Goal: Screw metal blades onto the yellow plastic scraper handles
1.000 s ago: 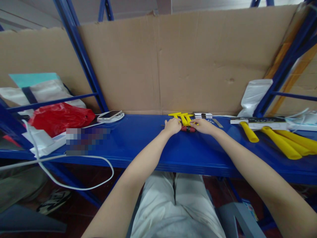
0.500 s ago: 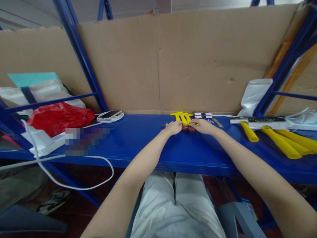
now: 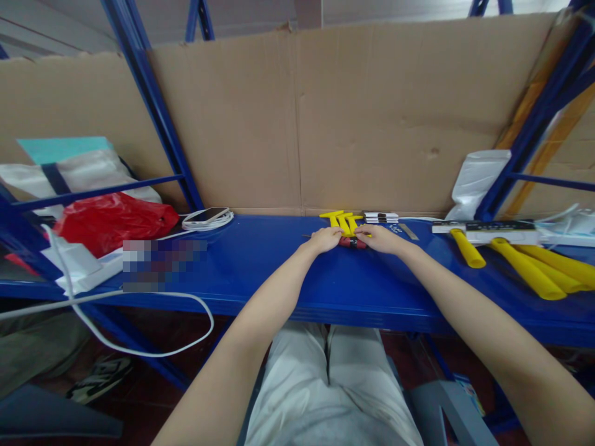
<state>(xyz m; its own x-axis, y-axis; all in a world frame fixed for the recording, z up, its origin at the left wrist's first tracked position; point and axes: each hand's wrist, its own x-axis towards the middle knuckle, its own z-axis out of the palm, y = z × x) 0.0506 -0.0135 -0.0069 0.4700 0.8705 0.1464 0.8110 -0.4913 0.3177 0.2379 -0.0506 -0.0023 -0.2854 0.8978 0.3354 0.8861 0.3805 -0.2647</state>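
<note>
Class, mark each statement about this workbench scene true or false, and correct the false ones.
1. The left hand and right hand are close to small yellow pieces. True.
2. The phone lies to the right of both hands. False: it lies to their left.
3. The cardboard behind the table is brown. True.
4. The right hand is holding the large yellow tubes. False: no hand touches them.
</note>
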